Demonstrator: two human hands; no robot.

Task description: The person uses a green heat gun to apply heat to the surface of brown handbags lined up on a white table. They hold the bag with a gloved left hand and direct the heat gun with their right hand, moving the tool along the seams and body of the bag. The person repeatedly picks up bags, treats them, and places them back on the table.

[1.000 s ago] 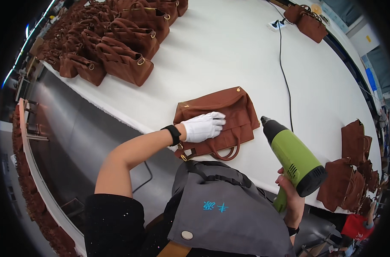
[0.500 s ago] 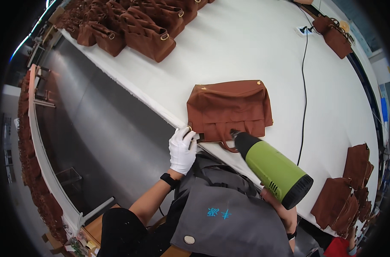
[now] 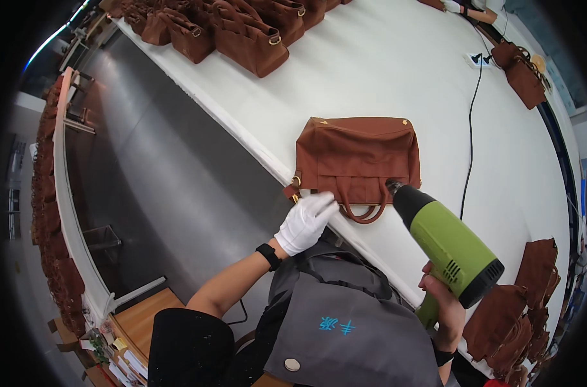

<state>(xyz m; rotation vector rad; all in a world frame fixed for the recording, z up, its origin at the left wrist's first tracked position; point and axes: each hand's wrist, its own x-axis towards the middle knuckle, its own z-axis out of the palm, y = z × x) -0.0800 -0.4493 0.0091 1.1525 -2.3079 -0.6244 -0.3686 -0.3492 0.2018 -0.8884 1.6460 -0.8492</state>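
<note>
A brown handbag (image 3: pixel 364 148) lies flat on the white table, its two looped handles (image 3: pixel 364 218) toward me. My left hand (image 3: pixel 306 222), in a white glove, is at the bag's near left edge with its fingers stretched out, slightly blurred. Beside those fingers a small brown tab (image 3: pixel 291 191) with gold-coloured metal hangs at the bag's corner. My bare right hand (image 3: pixel 443 298) is wrapped round the handle of a green and black heat gun (image 3: pixel 445 242). The gun's metal nozzle points at the near right part of the bag, close above it.
Many brown bags (image 3: pixel 251 48) stand at the far left of the white table (image 3: pixel 371 71). More brown bags (image 3: pixel 499 322) lie at the right. A black cord (image 3: pixel 472 142) runs across the table to a socket (image 3: pixel 477 60). Another person's gloved hand (image 3: pixel 452 6) shows at the top right.
My left hand has moved from the bag's corner tab rightward along its near edge, fingers straightened. The heat gun has shifted right along the bag. Another person's hand has come into view.
</note>
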